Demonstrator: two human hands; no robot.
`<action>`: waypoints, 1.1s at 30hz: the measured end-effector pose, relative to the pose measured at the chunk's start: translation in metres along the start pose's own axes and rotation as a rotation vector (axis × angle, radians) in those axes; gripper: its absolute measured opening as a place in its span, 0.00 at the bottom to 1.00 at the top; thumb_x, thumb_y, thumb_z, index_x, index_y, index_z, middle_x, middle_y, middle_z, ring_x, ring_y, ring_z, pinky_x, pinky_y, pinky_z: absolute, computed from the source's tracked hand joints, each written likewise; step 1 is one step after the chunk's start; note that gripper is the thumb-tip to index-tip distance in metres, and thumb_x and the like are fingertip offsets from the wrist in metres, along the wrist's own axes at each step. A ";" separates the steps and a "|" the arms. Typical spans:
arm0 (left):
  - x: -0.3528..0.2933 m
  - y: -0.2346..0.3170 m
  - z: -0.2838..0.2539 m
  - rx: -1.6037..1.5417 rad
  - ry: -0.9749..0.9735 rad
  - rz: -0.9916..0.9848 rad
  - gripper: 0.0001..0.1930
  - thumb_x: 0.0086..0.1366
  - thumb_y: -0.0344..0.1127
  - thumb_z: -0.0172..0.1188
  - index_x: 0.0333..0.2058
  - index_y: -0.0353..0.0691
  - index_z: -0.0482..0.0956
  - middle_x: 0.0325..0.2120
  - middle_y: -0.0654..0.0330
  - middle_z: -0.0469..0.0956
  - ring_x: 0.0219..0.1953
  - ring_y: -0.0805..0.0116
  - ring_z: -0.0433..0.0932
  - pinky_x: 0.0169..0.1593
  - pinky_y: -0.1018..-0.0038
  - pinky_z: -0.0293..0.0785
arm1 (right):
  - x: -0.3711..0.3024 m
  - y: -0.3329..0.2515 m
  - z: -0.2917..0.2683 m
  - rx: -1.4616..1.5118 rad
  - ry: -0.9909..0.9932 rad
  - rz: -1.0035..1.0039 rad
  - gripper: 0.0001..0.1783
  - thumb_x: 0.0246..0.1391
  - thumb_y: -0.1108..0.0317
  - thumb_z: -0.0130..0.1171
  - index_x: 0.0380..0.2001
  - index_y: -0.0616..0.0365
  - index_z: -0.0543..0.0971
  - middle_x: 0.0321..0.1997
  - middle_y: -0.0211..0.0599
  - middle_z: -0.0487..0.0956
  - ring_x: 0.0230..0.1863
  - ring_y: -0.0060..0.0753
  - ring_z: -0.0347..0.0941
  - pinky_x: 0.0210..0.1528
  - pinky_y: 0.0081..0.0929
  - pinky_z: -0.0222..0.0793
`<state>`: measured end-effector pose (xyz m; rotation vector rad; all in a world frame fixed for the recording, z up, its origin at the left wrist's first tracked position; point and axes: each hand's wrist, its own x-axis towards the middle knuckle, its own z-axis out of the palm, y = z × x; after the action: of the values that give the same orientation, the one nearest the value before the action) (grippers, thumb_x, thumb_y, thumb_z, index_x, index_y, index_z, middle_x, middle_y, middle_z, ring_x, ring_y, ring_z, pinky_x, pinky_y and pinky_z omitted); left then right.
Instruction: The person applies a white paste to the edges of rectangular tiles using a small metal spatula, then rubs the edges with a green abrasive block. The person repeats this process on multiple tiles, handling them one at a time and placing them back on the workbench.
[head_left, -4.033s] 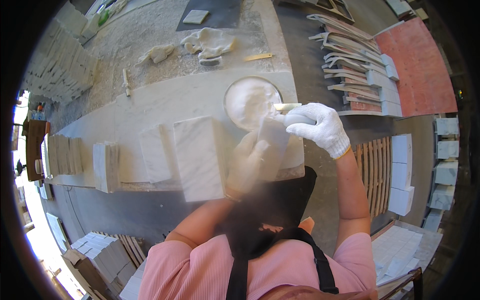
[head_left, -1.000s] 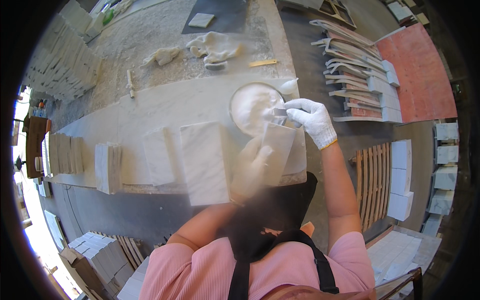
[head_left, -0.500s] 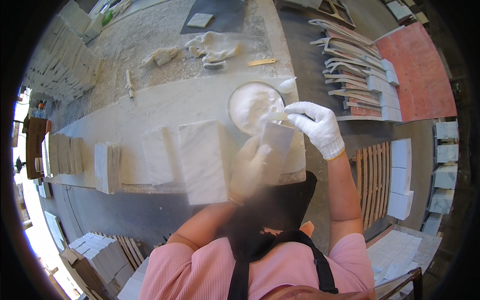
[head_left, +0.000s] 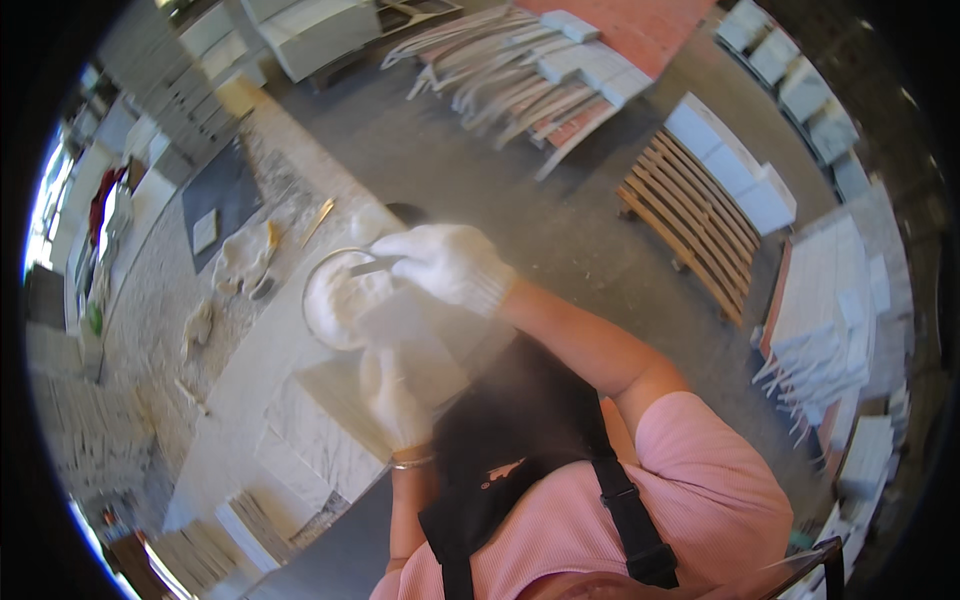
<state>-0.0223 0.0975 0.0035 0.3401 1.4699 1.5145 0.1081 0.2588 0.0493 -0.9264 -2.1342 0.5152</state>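
Observation:
My left hand, in a white glove, is closed around a pale stone tile tilted near the table's corner. My right hand, also gloved, pinches a small flat spatula whose blade reaches over a round bowl. White paste fills the bowl, its surface uneven. Blur softens the tile's edges. Beside my left hand sits a block of white veined marble tiles, partly covered by that hand.
A crumpled white cloth and a yellowish strip lie on the dusty table. More tiles stand along its near edge. Right of the table are a slatted wooden pallet with white blocks and a red board.
My view has swung right, so the table sits farther left and slanted. The spatula has shifted from the tile's far edge to over the bowl. Both hands keep their holds.

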 end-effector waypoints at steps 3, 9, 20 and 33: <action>-0.002 0.001 -0.001 -0.058 -0.148 0.003 0.20 0.79 0.37 0.56 0.63 0.33 0.75 0.46 0.64 0.81 0.43 0.75 0.79 0.45 0.75 0.79 | -0.026 0.000 -0.006 0.036 0.150 0.011 0.18 0.59 0.60 0.66 0.53 0.40 0.85 0.40 0.40 0.87 0.39 0.43 0.85 0.40 0.40 0.79; 0.016 -0.006 -0.011 -1.143 -0.738 -0.630 0.17 0.82 0.43 0.49 0.57 0.40 0.76 0.36 0.66 0.79 0.37 0.73 0.81 0.39 0.70 0.80 | -0.082 -0.013 -0.028 0.223 0.474 0.104 0.17 0.56 0.67 0.68 0.50 0.45 0.88 0.41 0.39 0.88 0.39 0.42 0.85 0.41 0.36 0.80; -0.115 0.070 -0.001 0.328 -0.465 0.244 0.33 0.79 0.53 0.55 0.66 0.28 0.69 0.54 0.52 0.78 0.51 0.63 0.78 0.55 0.68 0.75 | -0.147 -0.047 -0.064 0.939 0.415 0.534 0.12 0.59 0.74 0.67 0.46 0.61 0.87 0.33 0.30 0.86 0.30 0.16 0.75 0.37 0.20 0.74; -0.041 0.208 -0.121 1.164 -0.537 0.291 0.22 0.69 0.42 0.63 0.56 0.35 0.85 0.31 0.68 0.83 0.31 0.81 0.76 0.35 0.79 0.74 | -0.166 -0.075 -0.048 1.066 -0.004 0.603 0.08 0.60 0.74 0.68 0.43 0.59 0.87 0.41 0.25 0.85 0.45 0.18 0.77 0.54 0.21 0.71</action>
<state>-0.1821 0.0312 0.1751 1.5565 1.7284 0.5021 0.1882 0.0882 0.0471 -0.8636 -1.1967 1.7162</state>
